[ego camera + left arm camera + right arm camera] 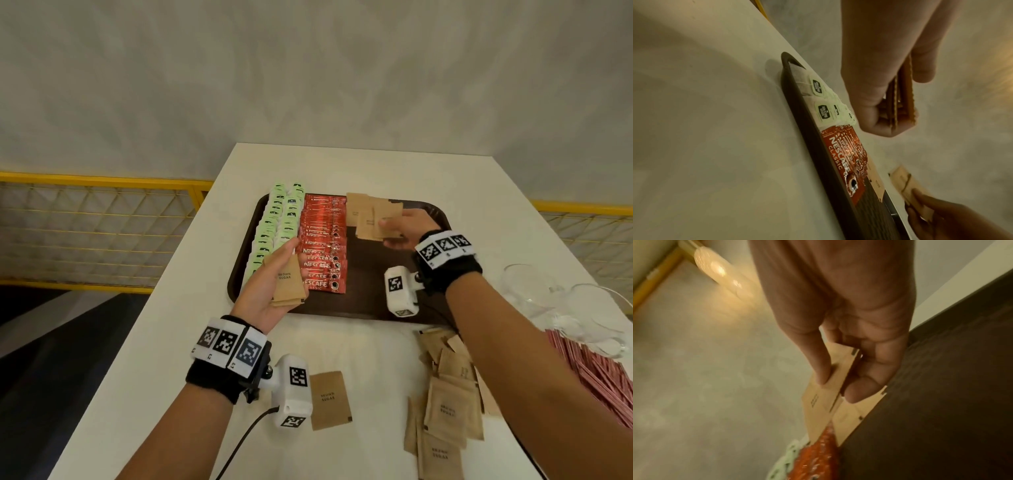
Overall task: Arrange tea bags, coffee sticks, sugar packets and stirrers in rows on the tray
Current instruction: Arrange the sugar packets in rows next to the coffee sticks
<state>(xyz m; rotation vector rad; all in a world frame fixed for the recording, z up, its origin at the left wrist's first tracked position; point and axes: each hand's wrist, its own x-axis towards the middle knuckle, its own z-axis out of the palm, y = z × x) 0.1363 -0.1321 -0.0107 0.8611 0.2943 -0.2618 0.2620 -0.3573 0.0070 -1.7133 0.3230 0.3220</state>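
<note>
Loose sugar packets (442, 411), light and limp, are best pinched flat at an edge, as by both grips: a small stack (287, 282) is held in the left hand (274, 287), one packet (378, 219) pinched by the right hand (407, 228) over the tray (376, 301)

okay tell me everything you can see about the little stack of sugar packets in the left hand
The stack of sugar packets is a few flat, brown, paper-looking sachets, the top one printed BROWN SUGAR. It lies in the upturned left hand, thumb on one edge and fingers behind, above the near left part of the tray. The left wrist view shows the packets edge-on, slightly fanned.
</note>
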